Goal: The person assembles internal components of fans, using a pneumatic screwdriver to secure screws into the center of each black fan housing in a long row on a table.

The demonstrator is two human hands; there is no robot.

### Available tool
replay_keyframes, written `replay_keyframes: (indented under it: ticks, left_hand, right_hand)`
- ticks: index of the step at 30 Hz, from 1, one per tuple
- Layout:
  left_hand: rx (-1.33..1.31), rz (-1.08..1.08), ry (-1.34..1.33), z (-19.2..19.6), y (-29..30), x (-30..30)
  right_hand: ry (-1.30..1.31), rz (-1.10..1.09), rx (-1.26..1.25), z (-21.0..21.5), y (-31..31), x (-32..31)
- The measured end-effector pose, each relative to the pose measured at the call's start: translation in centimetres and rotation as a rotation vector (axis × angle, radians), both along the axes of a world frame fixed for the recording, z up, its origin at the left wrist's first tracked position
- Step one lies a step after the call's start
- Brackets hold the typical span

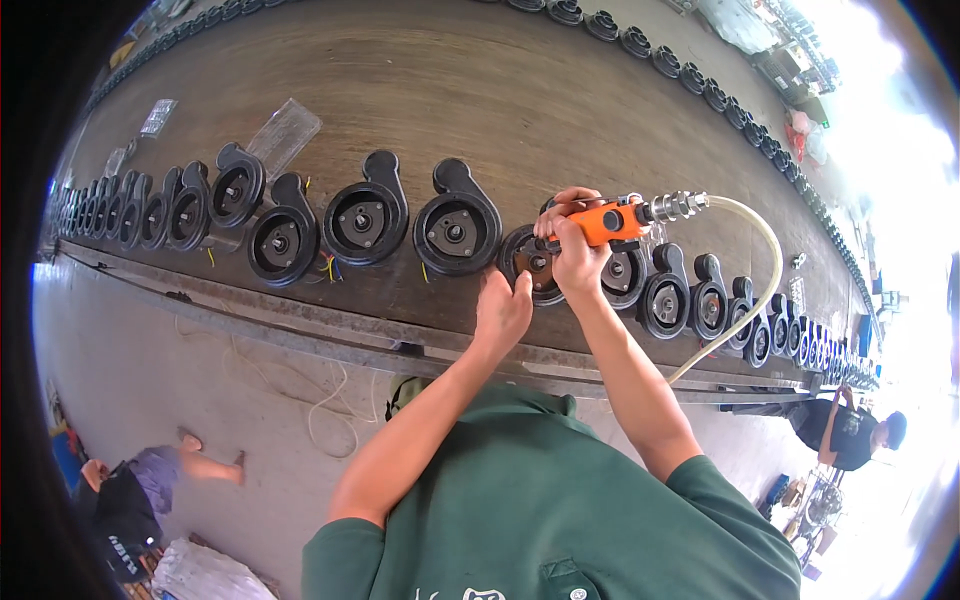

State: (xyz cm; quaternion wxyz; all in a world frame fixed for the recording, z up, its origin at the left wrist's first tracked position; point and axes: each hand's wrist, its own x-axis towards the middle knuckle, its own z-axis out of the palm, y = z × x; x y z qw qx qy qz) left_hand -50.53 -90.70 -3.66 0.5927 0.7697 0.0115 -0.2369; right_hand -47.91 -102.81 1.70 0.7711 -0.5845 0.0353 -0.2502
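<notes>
My right hand (582,255) is wrapped around an orange air tool (603,222). A metal coupling (680,206) joins the tool to a pale, see-through hose (775,262). Under the tool lies a round black blower housing (534,263), partly covered by my hands. My left hand (503,308) grips this housing's near left rim, thumb and fingers at its edge. Left of it stands another black blower housing (457,230), with a metal plate and a central shaft inside. Close by on the right, one more housing (625,272) is partly hidden by my right hand.
Several similar housings (280,243) line the near side of the long worktable (420,75), some with coloured wires. A clear plastic sheet (285,135) lies behind them. More black parts (665,60) run along the far edge. People (850,430) are at the right and lower left.
</notes>
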Motion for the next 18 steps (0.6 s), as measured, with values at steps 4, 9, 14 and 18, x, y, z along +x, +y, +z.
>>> replay_keyframes:
  ticks: [4,9,14,18]
  left_hand:
    - [0.044,0.019,-0.087,-1.8,-0.5,0.0]
    - [0.016,0.055,-0.066,-4.5,-1.1,-0.1]
    - [-0.027,0.045,0.108,-2.8,-0.9,0.3]
    - [-0.049,0.106,0.053,-1.9,-1.0,0.1]
  right_hand:
    - [0.009,0.015,-0.002,0.0,0.0,0.1]
    - [0.031,0.061,-0.053,-0.1,-0.1,0.0]
    - [0.073,0.077,-0.086,-0.5,0.3,0.0]
    - [0.118,0.076,-0.189,-0.6,0.7,0.4]
